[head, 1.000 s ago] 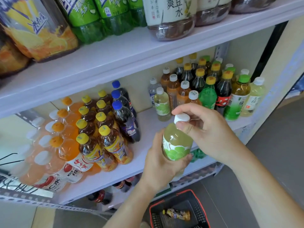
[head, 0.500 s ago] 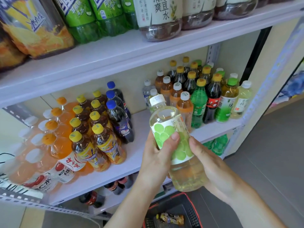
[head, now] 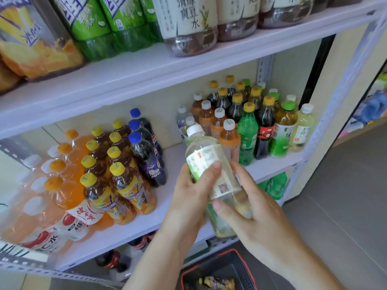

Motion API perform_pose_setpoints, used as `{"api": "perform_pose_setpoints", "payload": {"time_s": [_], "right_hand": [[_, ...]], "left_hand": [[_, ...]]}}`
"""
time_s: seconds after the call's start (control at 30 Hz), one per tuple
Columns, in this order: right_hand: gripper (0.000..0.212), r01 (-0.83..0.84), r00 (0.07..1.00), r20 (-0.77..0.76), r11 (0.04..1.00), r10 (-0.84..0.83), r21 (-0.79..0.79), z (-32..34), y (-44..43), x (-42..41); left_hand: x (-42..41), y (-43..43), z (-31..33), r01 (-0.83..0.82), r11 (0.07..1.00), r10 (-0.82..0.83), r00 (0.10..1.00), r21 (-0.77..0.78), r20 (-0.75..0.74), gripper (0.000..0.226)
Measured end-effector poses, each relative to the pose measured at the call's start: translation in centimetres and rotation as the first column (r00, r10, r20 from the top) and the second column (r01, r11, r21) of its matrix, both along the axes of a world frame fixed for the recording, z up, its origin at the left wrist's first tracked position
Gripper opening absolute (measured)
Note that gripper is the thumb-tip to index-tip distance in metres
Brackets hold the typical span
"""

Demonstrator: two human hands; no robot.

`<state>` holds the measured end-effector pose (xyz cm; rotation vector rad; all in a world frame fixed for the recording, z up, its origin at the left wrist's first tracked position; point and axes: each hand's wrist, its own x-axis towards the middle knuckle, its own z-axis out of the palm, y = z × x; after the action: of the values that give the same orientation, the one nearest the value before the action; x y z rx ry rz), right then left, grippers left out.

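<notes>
Bottle (head: 206,152) of pale drink, white cap (head: 194,130) uppermost, leans cap-left in front of the middle shelf (head: 272,164), held in both hands. Left hand (head: 186,199) wraps the label from the left, thumb (head: 209,174) pressed across its front. Right hand (head: 259,216) curls round the lower body from the right, its thumb on the clear plastic below the label. Underneath, a red-rimmed basket (head: 250,266) holds a packet (head: 217,282). Rows of drinks (head: 248,130) stand on the shelf behind.
</notes>
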<state>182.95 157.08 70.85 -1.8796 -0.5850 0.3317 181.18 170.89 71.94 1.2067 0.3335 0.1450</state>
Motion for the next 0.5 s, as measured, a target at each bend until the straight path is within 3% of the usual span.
{"api": "perform_pose_setpoints", "payload": {"time_s": [0.07,0.13,0.2,0.27,0.33,0.43,0.5], "right_hand": [[0.067,-0.018,0.996,-0.089,0.996,0.026,0.087,-0.2,-0.2,-0.1],[0.046,0.042,0.955,-0.293,0.961,0.041,0.272,-0.6,-0.4,-0.2],[0.037,0.177,0.819,-0.564,0.891,0.103,0.419,-1.2,-0.3,0.0],[0.047,0.241,0.653,-0.721,0.839,0.232,0.488,-1.6,-0.1,-0.1],[0.047,0.204,0.595,-0.733,0.821,0.329,0.533,-2.0,0.1,-0.4],[0.041,0.131,0.663,-0.661,0.815,0.351,0.564,-2.3,0.0,-0.7],[0.051,0.104,0.722,-0.623,0.843,0.301,0.528,-2.4,-0.1,-0.8]], "left_hand": [[-0.1,0.2,-0.1,-0.034,0.995,0.029,0.998,-0.091,-0.054,0.045],[-0.5,0.4,-0.3,-0.047,0.987,0.029,0.993,-0.155,-0.116,0.056],[-0.9,0.3,-0.4,-0.054,0.978,0.027,0.991,-0.202,-0.134,0.073],[-1.1,0.0,-0.7,-0.062,0.972,0.035,0.992,-0.228,-0.117,0.08],[-1.1,0.0,-0.9,-0.055,0.967,0.034,0.995,-0.248,-0.089,0.075],[-1.1,0.4,-1.3,-0.008,0.972,-0.01,0.997,-0.233,-0.074,0.06],[-1.1,0.5,-1.3,-0.003,0.983,-0.012,0.997,-0.182,-0.079,0.054]]}}
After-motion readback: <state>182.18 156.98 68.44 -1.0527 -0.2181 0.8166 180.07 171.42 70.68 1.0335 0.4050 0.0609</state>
